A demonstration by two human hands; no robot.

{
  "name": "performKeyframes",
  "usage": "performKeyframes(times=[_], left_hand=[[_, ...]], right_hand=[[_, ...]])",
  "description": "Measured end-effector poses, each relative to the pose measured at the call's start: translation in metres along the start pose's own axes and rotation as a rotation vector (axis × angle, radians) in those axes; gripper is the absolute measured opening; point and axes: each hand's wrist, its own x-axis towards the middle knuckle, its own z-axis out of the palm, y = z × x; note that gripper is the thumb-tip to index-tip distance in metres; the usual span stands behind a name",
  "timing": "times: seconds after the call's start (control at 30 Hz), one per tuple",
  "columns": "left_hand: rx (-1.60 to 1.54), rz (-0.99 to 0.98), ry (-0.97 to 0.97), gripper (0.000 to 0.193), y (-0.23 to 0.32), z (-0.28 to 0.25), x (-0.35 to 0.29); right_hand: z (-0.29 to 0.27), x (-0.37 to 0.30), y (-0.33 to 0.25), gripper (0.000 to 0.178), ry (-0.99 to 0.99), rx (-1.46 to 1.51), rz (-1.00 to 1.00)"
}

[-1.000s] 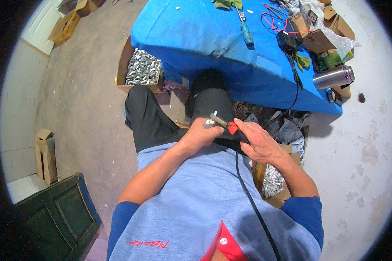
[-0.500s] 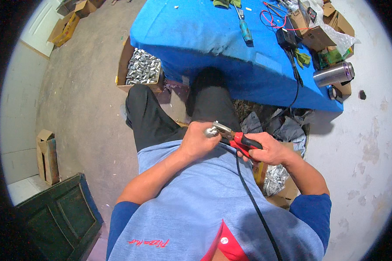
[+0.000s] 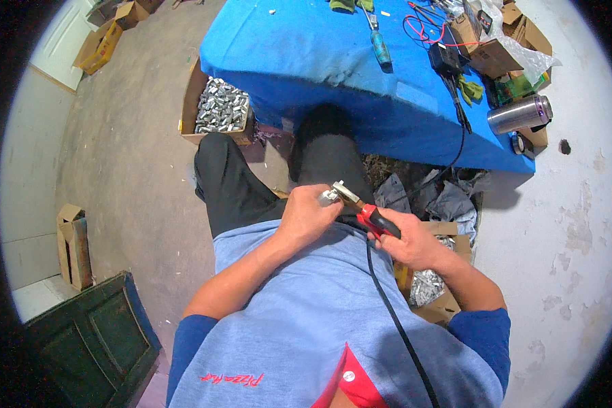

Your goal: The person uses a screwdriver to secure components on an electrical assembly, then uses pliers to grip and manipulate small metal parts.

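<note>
My left hand (image 3: 304, 216) is closed around a small silvery metal piece (image 3: 328, 197) above my lap, its end poking out past the fingers. My right hand (image 3: 409, 239) grips pliers (image 3: 370, 216) with red and black handles. Their metal jaws lie right beside the silvery piece; whether they bite on it is too small to tell. A black cord (image 3: 394, 309) runs up over my shirt and passes behind the right hand.
A blue-covered table (image 3: 285, 47) stands ahead, bearing a teal-handled screwdriver (image 3: 379, 49), black cables and a metal can (image 3: 520, 114). At its left sits a carton (image 3: 192, 102) of silvery metal pieces. Another box (image 3: 442, 309) of them is by my right side.
The pliers' handles have come closer together in my right hand. Their jaws have tilted upward a little, and my left hand has shifted slightly up with the piece.
</note>
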Motion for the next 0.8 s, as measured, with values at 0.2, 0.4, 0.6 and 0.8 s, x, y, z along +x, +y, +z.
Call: performKeyframes(times=[0.2, 0.4, 0.6, 0.8], left_hand=[[0.258, 0.199, 0.325, 0.018, 0.003, -0.002, 0.000], [0.224, 0.247, 0.361, 0.012, -0.001, -0.006, 0.004], [-0.240, -0.058, -0.082, 0.020, 0.012, -0.014, 0.001], [-0.512, -0.409, -0.493, 0.015, 0.032, -0.026, -0.024]], right_hand=[[0.030, 0.000, -0.030, 0.045, 0.184, -0.040, 0.079], [0.039, 0.008, -0.030, 0.049, 0.240, -0.103, -0.015], [0.005, 0.015, 0.008, 0.069, 0.175, -0.458, -0.299], [-0.041, 0.028, 0.014, 0.084, -0.049, -0.715, -0.612]])
